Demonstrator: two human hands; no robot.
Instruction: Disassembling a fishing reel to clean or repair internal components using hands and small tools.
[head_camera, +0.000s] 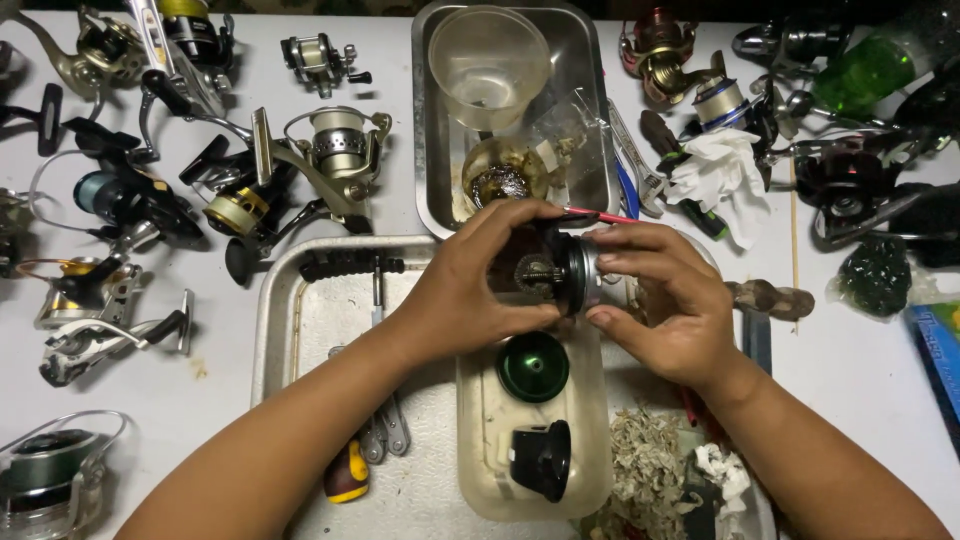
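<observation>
Holding a reel body (560, 268) above the clear tub (480, 440) mid-table, the left hand (470, 285) wraps its dark geared end while the right hand (665, 300) pinches the silver rim, seemingly mid-disassembly, needing a steady twist apart.

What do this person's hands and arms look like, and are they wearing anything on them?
Both forearms are bare, with no sleeves in view. The left hand and right hand wear no gloves, and no rings, watch or bracelet show. The fingernails are short and unpainted.
</observation>
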